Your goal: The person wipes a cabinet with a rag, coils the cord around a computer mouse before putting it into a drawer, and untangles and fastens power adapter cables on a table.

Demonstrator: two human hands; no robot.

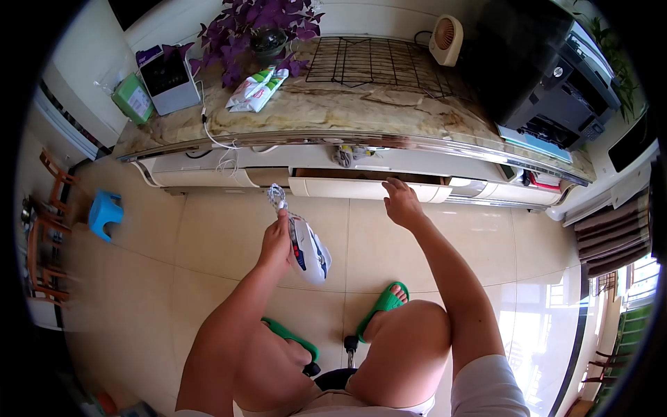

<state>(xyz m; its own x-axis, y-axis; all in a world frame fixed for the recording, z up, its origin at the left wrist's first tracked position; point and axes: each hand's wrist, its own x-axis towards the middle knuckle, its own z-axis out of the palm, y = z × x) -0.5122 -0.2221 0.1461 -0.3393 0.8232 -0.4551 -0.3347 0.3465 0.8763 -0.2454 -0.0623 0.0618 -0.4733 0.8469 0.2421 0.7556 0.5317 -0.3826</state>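
My left hand (277,240) is closed on a grey and white patterned cord, looped above the fist. Beside that hand hangs a white device (310,251) with dark blue and red markings, its rounded end downward. My right hand (402,201) is at the front edge of a white drawer (340,187), toward its right end. Its fingers are bent, with the tips over the drawer's top edge, and nothing shows in them. The drawer is pulled out a little, and its dark inside is mostly hidden.
On the marble counter (333,115) stand a purple-leaved plant (253,31), white-green packets (258,89), a black wire rack (379,62), a small fan (445,40) and a printer (556,97). A grey bundle (344,156) lies on the shelf. A blue stool (105,213) stands left.
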